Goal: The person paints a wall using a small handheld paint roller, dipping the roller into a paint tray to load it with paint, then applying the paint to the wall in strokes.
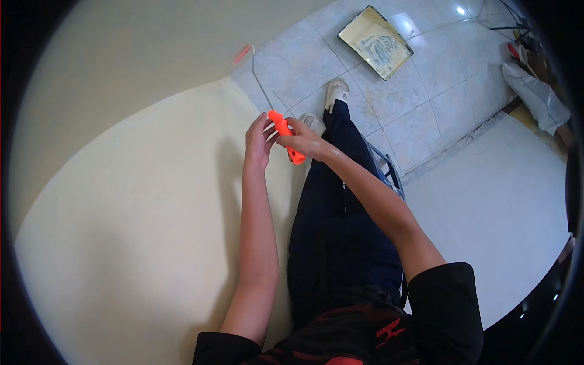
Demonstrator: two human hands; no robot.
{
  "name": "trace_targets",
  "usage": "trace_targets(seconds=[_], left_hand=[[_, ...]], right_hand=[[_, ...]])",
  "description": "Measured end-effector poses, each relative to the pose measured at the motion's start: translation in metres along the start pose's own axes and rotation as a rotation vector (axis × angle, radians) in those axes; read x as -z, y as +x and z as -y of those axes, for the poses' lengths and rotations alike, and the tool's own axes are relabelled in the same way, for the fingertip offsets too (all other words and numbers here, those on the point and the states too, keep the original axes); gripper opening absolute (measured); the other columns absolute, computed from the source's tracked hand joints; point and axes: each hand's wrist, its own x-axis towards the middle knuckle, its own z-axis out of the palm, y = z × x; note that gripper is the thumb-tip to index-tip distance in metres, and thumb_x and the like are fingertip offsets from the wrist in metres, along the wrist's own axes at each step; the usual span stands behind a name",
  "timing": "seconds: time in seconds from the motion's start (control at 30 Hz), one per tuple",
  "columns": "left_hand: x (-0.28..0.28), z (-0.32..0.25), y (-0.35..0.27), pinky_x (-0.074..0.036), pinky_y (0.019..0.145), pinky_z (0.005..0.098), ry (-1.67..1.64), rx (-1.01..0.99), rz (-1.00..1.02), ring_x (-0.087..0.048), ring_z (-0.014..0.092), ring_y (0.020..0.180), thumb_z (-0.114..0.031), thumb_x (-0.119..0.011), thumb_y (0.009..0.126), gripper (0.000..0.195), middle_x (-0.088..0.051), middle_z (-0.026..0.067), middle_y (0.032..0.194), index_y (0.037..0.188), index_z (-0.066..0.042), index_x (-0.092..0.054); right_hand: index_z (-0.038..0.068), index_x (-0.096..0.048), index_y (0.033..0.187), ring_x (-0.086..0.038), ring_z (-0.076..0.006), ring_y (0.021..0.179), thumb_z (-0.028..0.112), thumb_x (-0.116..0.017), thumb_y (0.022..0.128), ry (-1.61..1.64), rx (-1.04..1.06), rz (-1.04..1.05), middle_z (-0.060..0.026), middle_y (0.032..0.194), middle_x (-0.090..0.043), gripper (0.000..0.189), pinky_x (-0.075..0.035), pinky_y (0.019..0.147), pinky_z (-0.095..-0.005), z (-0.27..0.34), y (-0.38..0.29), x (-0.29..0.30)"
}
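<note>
My right hand (299, 137) grips the bright orange handle (283, 132) of a paint roller. My left hand (258, 141) is just left of that handle, its fingers apart and partly curled toward it; whether they touch it is hard to see. From the handle a thin metal rod (262, 84) runs away from me to the small pinkish roller head (242, 54), which is at the cream wall (159, 59) near the corner. Pale smears mark my right wrist.
A paint tray (376, 43) with cream paint lies on the tiled floor (296, 68). Beside my right leg is a paint-spattered metal frame, perhaps a ladder (388, 166). A white plastic bag (534, 96) and other items lie at the far right. Another wall (137, 205) runs close on my left.
</note>
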Motion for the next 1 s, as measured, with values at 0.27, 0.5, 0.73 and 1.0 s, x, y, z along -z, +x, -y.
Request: trace_targets(seconds=[0.27, 0.5, 0.73, 1.0], left_hand=[[0.020, -0.010, -0.020, -0.047, 0.085, 0.0336, -0.163, -0.024, 0.050, -0.059, 0.018, 0.097, -0.044, -0.054, 0.100, 0.054, -0.062, 0.0078, 0.112, 0.140, -0.007, -0.049], [0.033, 0.006, 0.004, -0.044, 0.095, 0.0388, -0.214, 0.014, 0.021, -0.057, 0.020, 0.108, -0.045, -0.056, 0.100, 0.057, -0.059, 0.0104, 0.125, 0.141, -0.007, -0.047], [0.065, 0.018, 0.030, -0.042, 0.101, 0.0394, -0.199, 0.010, -0.114, -0.055, 0.021, 0.115, -0.041, -0.064, 0.094, 0.057, -0.058, 0.0076, 0.124, 0.140, -0.010, -0.049], [0.059, 0.014, 0.050, -0.048, 0.088, 0.0383, -0.215, 0.015, -0.143, -0.060, 0.021, 0.108, -0.038, -0.065, 0.095, 0.049, -0.062, 0.0090, 0.120, 0.132, -0.008, -0.053]], right_hand=[[-0.002, -0.041, 0.140, -0.057, -0.0119, 0.087, 0.011, -0.069, 0.086, 0.194, -0.098, 0.146, -0.0050, 0.097, -0.058, 0.062, -0.049, 0.074, -0.0297, 0.078, -0.162, -0.033], [-0.004, -0.044, 0.140, -0.062, -0.0190, 0.089, 0.016, -0.069, 0.085, 0.148, -0.017, -0.086, -0.0130, 0.105, -0.062, 0.063, -0.052, 0.076, -0.0319, -0.005, 0.044, -0.041], [-0.003, -0.048, 0.131, -0.059, -0.0151, 0.072, 0.012, -0.072, 0.083, 0.301, -0.132, -0.034, -0.0091, 0.091, -0.059, 0.056, -0.048, 0.058, -0.0315, -0.004, 0.094, 0.010], [-0.001, -0.047, 0.132, -0.059, -0.0153, 0.060, 0.013, -0.072, 0.083, 0.235, -0.157, 0.057, -0.0070, 0.081, -0.058, 0.056, -0.047, 0.053, -0.0303, 0.029, 0.029, 0.025]])
